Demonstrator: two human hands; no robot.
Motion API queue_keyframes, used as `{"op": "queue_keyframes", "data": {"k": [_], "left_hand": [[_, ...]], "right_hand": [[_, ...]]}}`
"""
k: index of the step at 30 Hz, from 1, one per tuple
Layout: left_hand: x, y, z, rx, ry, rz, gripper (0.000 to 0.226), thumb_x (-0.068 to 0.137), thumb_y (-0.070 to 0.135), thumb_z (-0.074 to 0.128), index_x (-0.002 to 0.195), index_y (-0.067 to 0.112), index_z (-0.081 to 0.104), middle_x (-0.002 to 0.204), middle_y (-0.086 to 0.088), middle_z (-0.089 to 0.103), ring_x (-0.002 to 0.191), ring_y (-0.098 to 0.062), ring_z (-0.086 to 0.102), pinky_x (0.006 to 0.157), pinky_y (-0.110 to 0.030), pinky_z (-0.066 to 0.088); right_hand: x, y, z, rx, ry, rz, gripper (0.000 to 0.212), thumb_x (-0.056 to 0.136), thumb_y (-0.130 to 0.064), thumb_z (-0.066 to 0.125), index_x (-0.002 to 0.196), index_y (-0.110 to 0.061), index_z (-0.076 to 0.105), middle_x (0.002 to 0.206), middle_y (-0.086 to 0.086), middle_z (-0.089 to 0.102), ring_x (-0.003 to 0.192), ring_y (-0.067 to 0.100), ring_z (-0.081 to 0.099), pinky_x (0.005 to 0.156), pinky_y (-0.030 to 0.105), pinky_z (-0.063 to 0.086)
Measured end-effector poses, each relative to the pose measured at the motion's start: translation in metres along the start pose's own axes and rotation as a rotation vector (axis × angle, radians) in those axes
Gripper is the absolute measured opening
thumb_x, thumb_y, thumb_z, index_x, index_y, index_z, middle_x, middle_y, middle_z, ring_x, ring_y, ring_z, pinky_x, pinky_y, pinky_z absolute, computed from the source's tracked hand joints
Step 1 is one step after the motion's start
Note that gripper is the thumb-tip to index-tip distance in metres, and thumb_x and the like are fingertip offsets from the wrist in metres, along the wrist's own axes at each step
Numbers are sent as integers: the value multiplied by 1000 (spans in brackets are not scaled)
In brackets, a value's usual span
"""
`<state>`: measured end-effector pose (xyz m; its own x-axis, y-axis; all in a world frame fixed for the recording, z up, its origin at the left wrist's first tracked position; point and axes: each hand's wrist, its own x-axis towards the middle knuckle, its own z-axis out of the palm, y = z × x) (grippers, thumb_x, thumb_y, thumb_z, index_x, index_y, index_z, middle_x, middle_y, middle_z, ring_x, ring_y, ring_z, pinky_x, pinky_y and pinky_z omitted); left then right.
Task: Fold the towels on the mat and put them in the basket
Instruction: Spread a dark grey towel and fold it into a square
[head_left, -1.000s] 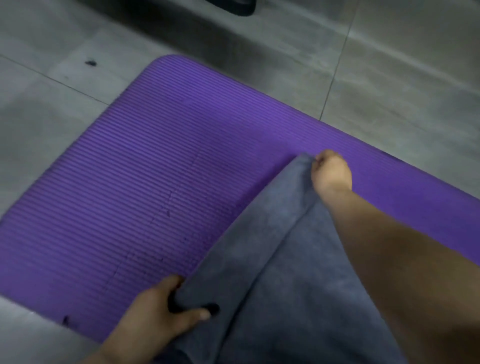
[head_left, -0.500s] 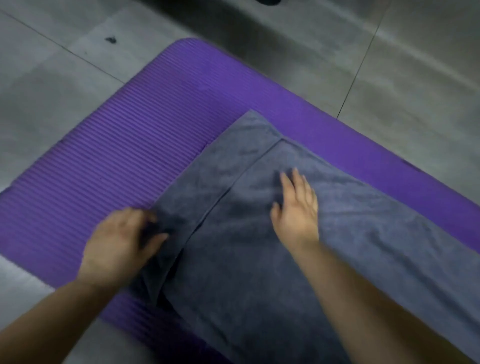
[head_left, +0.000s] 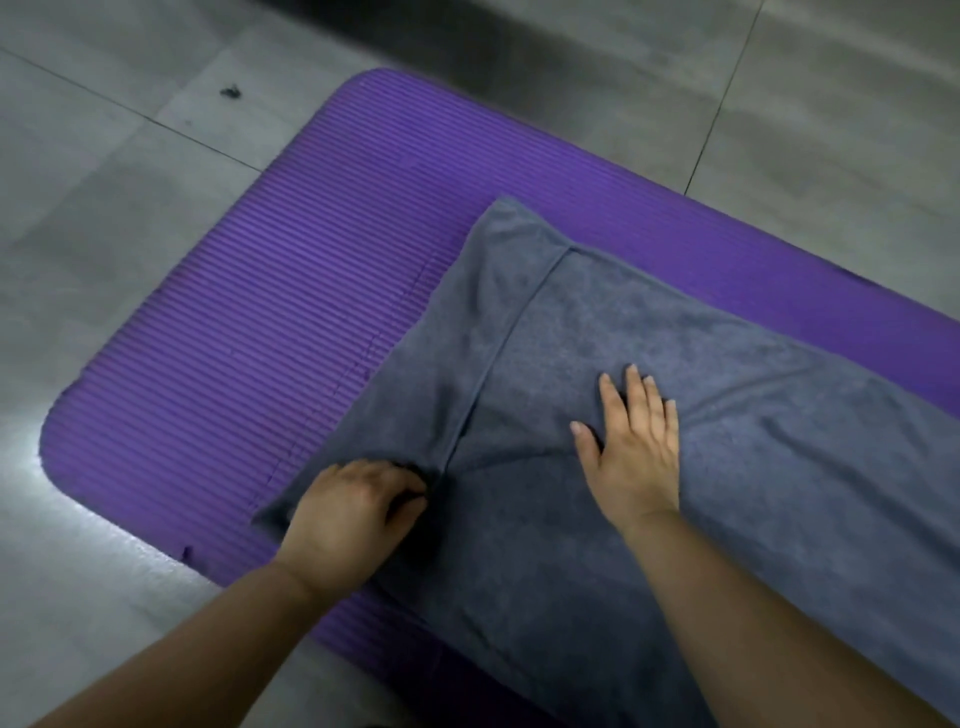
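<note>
A grey towel lies spread on the ribbed purple mat, folded once so its upper layer ends at a hem line short of the lower layer's left edge. My left hand rests on the towel's near left corner with the fingers curled into the cloth at the hem. My right hand lies flat on the upper layer, fingers spread, palm down. No basket is in view.
Grey floor tiles surround the mat on the left, far and near sides. A small dark speck lies on the floor at the far left. A dark shadowed strip runs along the top.
The towel went from being held up by both hands to lying flat on the mat. My right hand let go of the far corner and now presses flat; my left hand stays at the near corner.
</note>
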<state>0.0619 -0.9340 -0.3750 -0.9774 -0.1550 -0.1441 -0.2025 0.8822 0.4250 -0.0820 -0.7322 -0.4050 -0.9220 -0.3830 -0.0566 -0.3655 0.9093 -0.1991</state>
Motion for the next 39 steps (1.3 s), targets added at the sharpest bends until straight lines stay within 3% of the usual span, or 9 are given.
{"op": "queue_keyframes", "data": {"k": [5, 9, 12, 19, 23, 27, 33, 37, 39], "left_hand": [[30, 7, -27, -115, 145, -132, 46, 76, 44, 37, 62, 12, 68, 55, -5, 65, 56, -14, 57, 46, -24, 40], [102, 8, -42, -101, 101, -31, 59, 74, 47, 29, 84, 6, 70, 86, -16, 68, 83, -29, 63, 76, -33, 47], [168, 13, -35, 23, -8, 63, 29, 89, 22, 47, 106, 9, 67, 114, -13, 62, 110, -31, 55, 96, -37, 43], [270, 56, -20, 170, -39, -50, 47, 92, 7, 42, 138, 16, 38, 143, -11, 35, 128, -30, 41, 104, -41, 35], [291, 58, -7, 247, -99, -28, 40, 91, 4, 43, 129, 13, 47, 138, -15, 36, 123, -36, 43, 99, -44, 38], [309, 63, -16, 263, -7, 39, 32, 91, 5, 42, 120, 8, 54, 133, -19, 41, 118, -38, 46, 96, -44, 38], [266, 45, -2, 177, -29, 136, 53, 94, 22, 42, 145, 14, 25, 154, -13, 11, 141, -32, 16, 115, -37, 12], [165, 8, 6, 92, 148, 161, 59, 84, 38, 39, 133, 5, 44, 136, -29, 42, 121, -42, 45, 102, -51, 35], [106, -7, 12, 110, 173, 179, 53, 89, 44, 36, 128, 10, 42, 127, -30, 51, 117, -35, 42, 101, -42, 32]], "right_hand": [[-18, 6, 3, -17, 221, 73, 54, 84, -40, 37, 128, -9, 38, 129, 27, 52, 122, 30, 30, 110, 34, 5], [-41, 12, 9, -29, 163, 76, 57, 96, -49, 11, 129, -9, 36, 130, 24, 52, 123, 29, 31, 111, 33, 5], [-44, 16, 14, -13, 134, 72, 61, 95, -51, 6, 127, -10, 38, 128, 23, 54, 122, 29, 33, 110, 31, 8], [-43, 20, 17, 1, 108, 47, 58, 96, -50, 7, 127, -14, 40, 131, 19, 53, 124, 27, 35, 111, 32, 10], [-43, 21, 19, -14, 84, 66, 57, 96, -49, 6, 128, -15, 39, 132, 16, 53, 126, 25, 34, 112, 32, 8], [-42, 23, 20, -55, 61, 59, 57, 96, -50, 7, 129, -16, 39, 133, 14, 52, 127, 25, 33, 112, 34, 9], [-41, 23, 17, -52, 72, 59, 59, 95, -50, 7, 130, -14, 38, 137, 15, 46, 127, 27, 33, 112, 34, 9], [-40, 21, 15, -85, 58, 72, 62, 94, -51, 5, 131, -12, 36, 137, 15, 45, 126, 27, 32, 111, 32, 7], [-40, 19, 13, -90, 48, 82, 62, 94, -51, 4, 131, -12, 35, 134, 19, 50, 125, 27, 31, 110, 33, 7]]}}
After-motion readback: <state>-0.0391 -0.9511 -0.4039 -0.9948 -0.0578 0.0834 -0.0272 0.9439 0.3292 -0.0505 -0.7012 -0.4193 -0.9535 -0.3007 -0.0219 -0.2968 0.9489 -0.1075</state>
